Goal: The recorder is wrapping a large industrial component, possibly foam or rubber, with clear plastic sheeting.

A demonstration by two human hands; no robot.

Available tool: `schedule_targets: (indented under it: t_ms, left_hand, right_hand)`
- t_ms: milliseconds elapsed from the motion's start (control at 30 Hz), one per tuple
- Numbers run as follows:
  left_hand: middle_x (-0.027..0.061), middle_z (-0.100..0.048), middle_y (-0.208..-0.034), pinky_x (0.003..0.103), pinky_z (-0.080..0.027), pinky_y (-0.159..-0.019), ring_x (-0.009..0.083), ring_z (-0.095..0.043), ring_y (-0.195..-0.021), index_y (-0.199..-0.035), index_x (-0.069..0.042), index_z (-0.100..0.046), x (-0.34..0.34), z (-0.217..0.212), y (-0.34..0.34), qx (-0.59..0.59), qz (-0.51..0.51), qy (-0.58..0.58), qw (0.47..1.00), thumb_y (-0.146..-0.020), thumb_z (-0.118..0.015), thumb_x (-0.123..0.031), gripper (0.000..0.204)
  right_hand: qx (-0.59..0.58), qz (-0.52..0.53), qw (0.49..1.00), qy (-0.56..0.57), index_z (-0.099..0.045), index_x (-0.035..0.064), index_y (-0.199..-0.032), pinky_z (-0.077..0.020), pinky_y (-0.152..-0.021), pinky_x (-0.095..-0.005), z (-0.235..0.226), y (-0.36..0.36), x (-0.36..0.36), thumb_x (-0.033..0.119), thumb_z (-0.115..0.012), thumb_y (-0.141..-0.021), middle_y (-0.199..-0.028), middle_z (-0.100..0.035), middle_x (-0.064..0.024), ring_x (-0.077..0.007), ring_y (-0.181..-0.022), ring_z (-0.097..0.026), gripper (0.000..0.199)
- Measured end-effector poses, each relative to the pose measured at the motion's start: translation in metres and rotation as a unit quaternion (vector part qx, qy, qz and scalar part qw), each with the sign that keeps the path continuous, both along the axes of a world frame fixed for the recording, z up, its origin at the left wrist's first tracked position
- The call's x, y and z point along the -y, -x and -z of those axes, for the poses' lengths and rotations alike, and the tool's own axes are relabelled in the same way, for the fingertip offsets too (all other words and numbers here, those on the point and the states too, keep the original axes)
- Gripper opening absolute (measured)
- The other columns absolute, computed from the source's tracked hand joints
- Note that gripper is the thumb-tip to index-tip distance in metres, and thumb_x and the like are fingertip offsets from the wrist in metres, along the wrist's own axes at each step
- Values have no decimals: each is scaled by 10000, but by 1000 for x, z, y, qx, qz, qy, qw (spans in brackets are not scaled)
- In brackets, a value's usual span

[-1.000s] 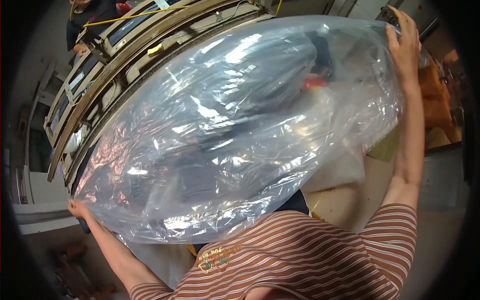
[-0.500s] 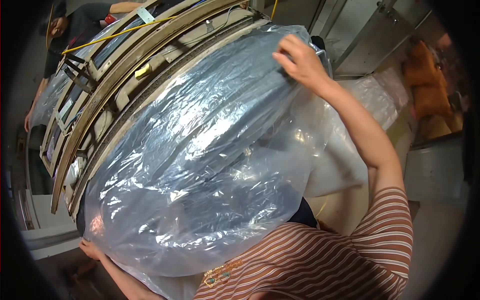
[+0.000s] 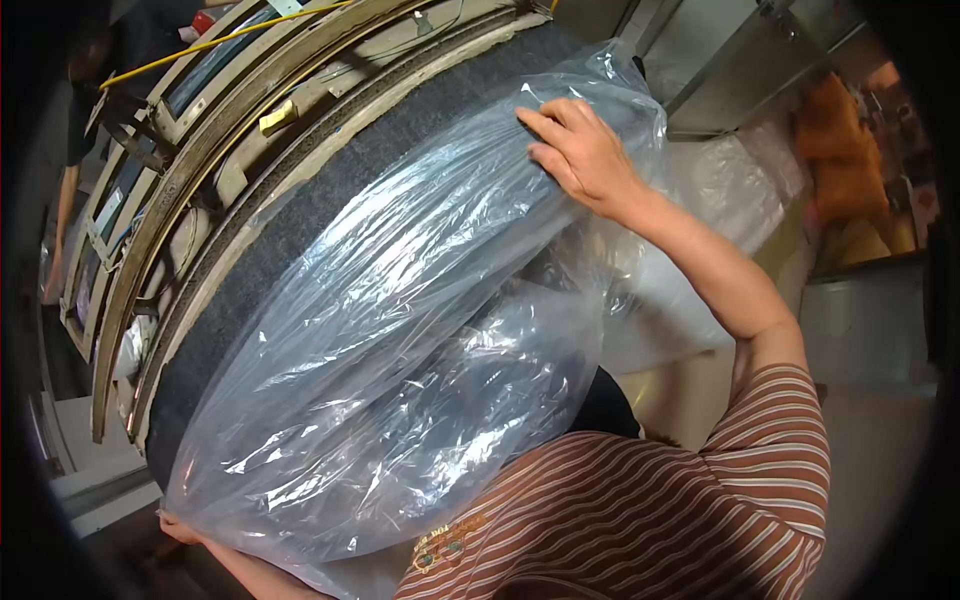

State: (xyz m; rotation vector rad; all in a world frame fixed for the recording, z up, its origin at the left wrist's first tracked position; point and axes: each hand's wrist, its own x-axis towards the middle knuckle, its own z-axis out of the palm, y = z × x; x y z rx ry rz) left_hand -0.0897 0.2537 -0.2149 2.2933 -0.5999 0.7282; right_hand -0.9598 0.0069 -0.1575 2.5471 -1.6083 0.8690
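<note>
Left grip (image 3: 180, 527) clutches crinkled, glossy plastic film (image 3: 385, 275), right grip (image 3: 535, 132) loosely spread over it.

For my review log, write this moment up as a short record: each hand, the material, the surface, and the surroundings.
left hand: closed on the gathered near-left corner of the clear plastic
right hand: over the plastic's far end, fingers loosely spread; firm contact cannot be told
material: clear plastic, creased and shiny, folds running toward the left hand
surface: dark band, bare along the curved frame
behind: yellow tube across the frame; another person's forearm, upper left
clothing: striped shirt
</note>
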Motion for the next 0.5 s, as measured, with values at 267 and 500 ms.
schedule_targets:
  t_ms: [267, 500]
  left_hand:
    - [161, -600, -1112, 320, -442, -861, 223, -567, -971, -1124, 44, -561, -66, -59, -10, -84, 98, 156, 979, -888, -586, -295, 415]
    - [151, -530, -1230, 359, -384, -952, 246, -506, -1085, -1226, 38, -494, -131, -87, 39, -265, 133, 179, 938, -882, -591, -302, 493]
  right_hand:
    - [-102, 64, 987, 105, -603, 63, -940, -405, -725, -352, -4, 3, 19, 236, -604, -822, -805, -509, -63, -232, -788, -498, 211]
    - [103, -1, 994, -42, -572, 76, -903, -411, -674, -335, 10, 24, 58, 243, -642, -784, -772, -501, -53, -212, -748, -517, 217]
